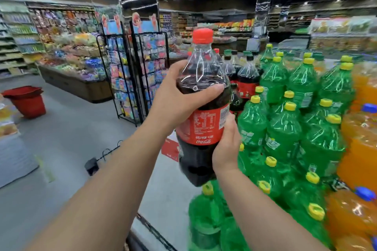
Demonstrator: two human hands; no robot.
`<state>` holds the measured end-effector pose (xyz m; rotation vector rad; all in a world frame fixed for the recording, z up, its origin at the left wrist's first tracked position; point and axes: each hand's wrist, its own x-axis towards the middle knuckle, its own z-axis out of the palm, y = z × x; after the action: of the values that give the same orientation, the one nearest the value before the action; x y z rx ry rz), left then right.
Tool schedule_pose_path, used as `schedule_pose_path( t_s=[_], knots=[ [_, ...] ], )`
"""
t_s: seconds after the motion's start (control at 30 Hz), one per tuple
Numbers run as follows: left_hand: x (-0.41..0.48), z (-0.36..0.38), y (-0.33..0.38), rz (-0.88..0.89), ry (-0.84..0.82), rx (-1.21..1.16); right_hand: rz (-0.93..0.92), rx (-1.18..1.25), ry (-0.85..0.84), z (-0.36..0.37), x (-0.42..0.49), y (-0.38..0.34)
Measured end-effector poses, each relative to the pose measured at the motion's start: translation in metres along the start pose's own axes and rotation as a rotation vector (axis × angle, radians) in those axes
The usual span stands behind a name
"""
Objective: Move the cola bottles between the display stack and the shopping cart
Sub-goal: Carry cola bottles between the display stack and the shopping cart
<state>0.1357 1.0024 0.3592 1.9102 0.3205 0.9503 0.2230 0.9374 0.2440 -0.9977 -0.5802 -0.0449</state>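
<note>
I hold a large cola bottle [201, 126] with a red cap and red label upright in mid-air, in front of the display stack. My left hand [175, 99] wraps its upper shoulder from the left. My right hand [226, 144] grips its lower body at the label from the right. Behind it, more cola bottles [246, 79] stand at the back of the display stack, beside green soda bottles [285, 132] with yellow caps. A dark bar at the bottom edge may be the shopping cart's rim [151, 230]; I cannot tell for sure.
Orange soda bottles [359, 148] with blue caps fill the right edge. Two black wire racks [130, 75] of packets stand on the grey floor to the left. A stack of red baskets [26, 102] sits far left. Candy bins [71, 63] lie behind.
</note>
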Motion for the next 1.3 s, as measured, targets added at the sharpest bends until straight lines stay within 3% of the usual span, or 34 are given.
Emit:
schedule_pose_path(
  t_s=[0.13,0.37,0.57,0.77,1.03,1.3],
  knots=[
    [0.057,0.001,-0.048,0.032,-0.090,0.019,-0.017,-0.001,0.057,0.016,0.037,0.050],
    [0.160,0.011,-0.127,0.112,-0.384,0.033,-0.040,-0.062,0.242,0.033,0.093,0.131],
    [0.205,0.046,-0.186,0.153,-0.437,-0.122,-0.037,-0.213,0.380,0.022,0.125,0.177],
    [0.224,0.093,-0.239,0.160,-0.502,-0.222,0.185,-0.453,0.557,-0.004,0.142,0.217],
    [0.226,0.148,-0.297,0.134,-0.514,-0.251,0.644,-0.667,0.704,-0.031,0.155,0.254],
    [0.216,0.166,-0.319,0.166,-0.552,-0.176,0.754,-0.295,0.934,-0.036,0.160,0.262]
  ],
)
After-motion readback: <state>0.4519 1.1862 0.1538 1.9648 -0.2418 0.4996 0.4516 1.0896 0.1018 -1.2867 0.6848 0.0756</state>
